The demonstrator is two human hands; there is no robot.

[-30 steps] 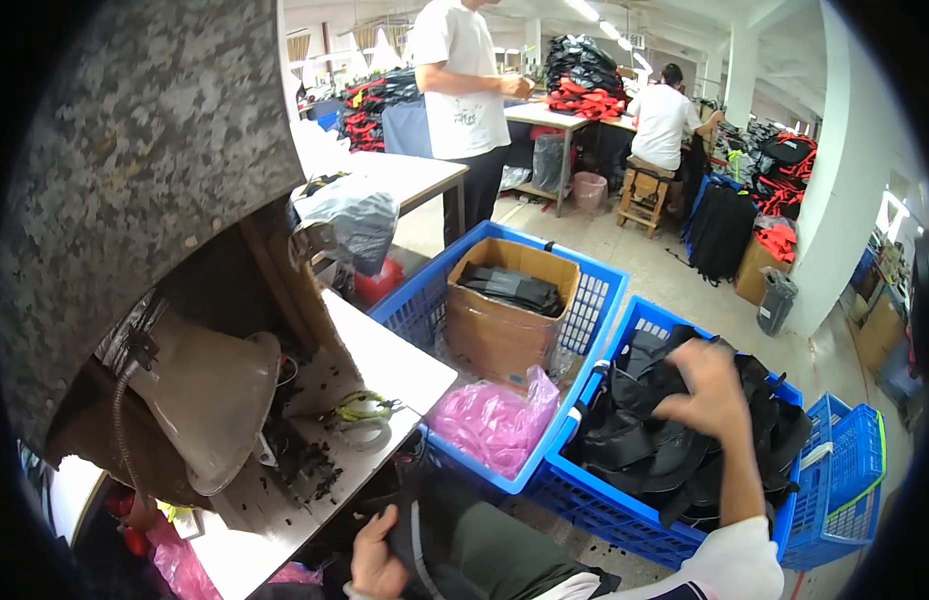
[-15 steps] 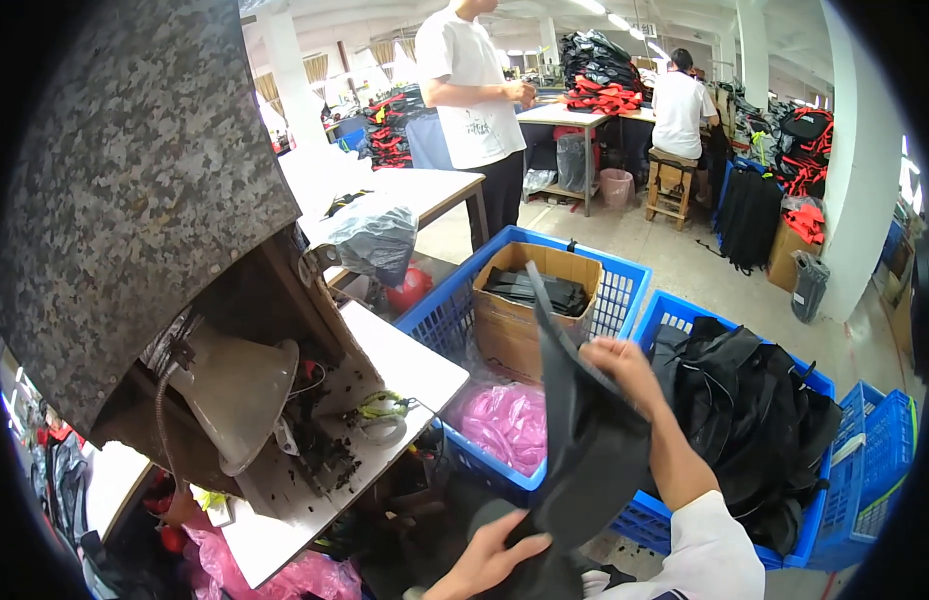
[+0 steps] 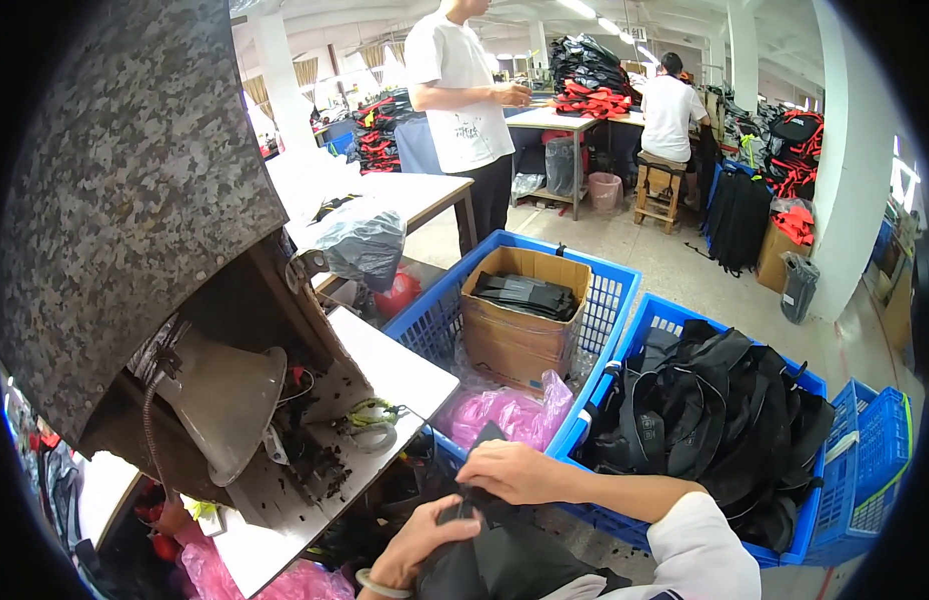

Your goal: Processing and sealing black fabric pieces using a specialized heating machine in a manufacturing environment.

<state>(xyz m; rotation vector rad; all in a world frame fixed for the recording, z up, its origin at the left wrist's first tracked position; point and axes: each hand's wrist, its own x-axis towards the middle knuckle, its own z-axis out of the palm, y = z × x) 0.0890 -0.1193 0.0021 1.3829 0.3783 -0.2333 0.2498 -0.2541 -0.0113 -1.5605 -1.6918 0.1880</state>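
Note:
Low in front of me, a black fabric piece (image 3: pixel 520 555) hangs bunched over my lap. My right hand (image 3: pixel 512 472) pinches its upper edge, where a pointed corner sticks up past the fingers. Just left of and below it, my left hand (image 3: pixel 425 540), with a pale bangle at the wrist, is closed on the same fabric's edge. The two hands are close together. Behind them a pink plastic bag (image 3: pixel 500 412) lies in a blue crate (image 3: pixel 613 320). Beside it in that crate, an open cardboard box (image 3: pixel 515 345) holds flat black pieces (image 3: pixel 525 295).
At right, a second blue crate (image 3: pixel 575 440) is heaped with black fabric pieces (image 3: pixel 705 410). A lamp shade (image 3: pixel 220 400) hangs over a littered white tabletop (image 3: pixel 405 370) on the left. A standing person (image 3: pixel 465 100) and a seated one (image 3: pixel 673 120) are farther off.
My right hand has come down and left, lowering the raised fabric from in front of the cardboard box. My left hand has moved slightly left, and the hands are now closer together.

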